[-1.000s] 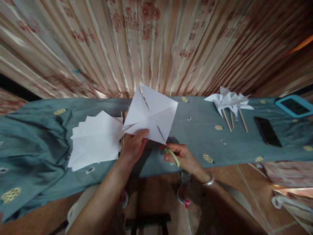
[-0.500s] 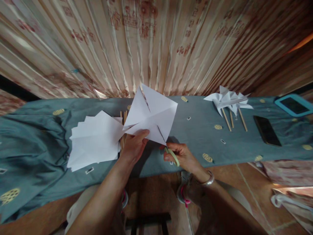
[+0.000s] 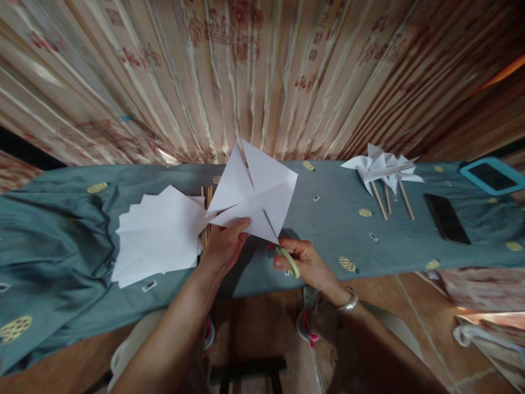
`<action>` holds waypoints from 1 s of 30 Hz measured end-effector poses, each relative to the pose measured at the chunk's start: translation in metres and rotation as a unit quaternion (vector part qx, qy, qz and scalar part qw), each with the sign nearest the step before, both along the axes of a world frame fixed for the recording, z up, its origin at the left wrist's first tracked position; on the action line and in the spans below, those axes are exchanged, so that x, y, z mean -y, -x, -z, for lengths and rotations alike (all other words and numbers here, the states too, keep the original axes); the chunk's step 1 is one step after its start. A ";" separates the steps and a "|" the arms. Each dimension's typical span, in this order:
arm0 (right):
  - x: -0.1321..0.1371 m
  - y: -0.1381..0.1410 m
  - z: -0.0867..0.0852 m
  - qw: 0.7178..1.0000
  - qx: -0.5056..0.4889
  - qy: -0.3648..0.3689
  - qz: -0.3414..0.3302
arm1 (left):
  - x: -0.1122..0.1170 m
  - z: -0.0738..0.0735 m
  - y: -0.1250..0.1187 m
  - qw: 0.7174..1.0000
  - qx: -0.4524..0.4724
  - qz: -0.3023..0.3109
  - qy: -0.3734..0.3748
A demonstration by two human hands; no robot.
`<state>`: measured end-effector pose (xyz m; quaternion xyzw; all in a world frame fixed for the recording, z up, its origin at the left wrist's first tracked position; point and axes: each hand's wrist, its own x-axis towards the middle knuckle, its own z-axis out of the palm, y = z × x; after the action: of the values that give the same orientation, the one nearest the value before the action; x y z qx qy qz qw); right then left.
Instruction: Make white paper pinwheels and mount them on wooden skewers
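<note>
A white square sheet of paper (image 3: pixel 270 186) is raised over the table, with slits running from its corners toward the middle. My left hand (image 3: pixel 227 241) grips its lower left edge, thumb on top. In my right hand (image 3: pixel 301 257) is a pair of scissors (image 3: pixel 292 264) with light green handles, at the sheet's lower right corner beside a slit. The blades are mostly hidden by the paper. Left of my left hand lies a fanned stack of white paper sheets (image 3: pixel 159 235). Several thin wooden sticks (image 3: pixel 203 238) lie partly under the raised sheet.
White paper pinwheels (image 3: pixel 383 167) on wooden sticks lie to the right on the grey-green tablecloth (image 3: pixel 328 219). Beyond them are a black phone (image 3: pixel 447 218) and a blue-framed tablet (image 3: pixel 492 176). A patterned curtain (image 3: pixel 262 82) hangs behind the table. A dark stool (image 3: pixel 248 369) stands below.
The slit at the paper's top corner gapes slightly wider. My hands and the scissors stay in nearly the same place.
</note>
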<state>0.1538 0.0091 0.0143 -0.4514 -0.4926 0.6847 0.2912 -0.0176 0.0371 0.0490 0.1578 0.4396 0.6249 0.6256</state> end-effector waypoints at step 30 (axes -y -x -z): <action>-0.001 -0.005 -0.001 1.000 -0.003 -0.011 0.018 | 0.004 0.005 -0.001 0.998 -0.018 0.059 0.017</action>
<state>0.1592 0.0098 0.0151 -0.4551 -0.4914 0.6748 0.3098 -0.0162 0.0334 0.0440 0.1839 0.4512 0.5762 0.6562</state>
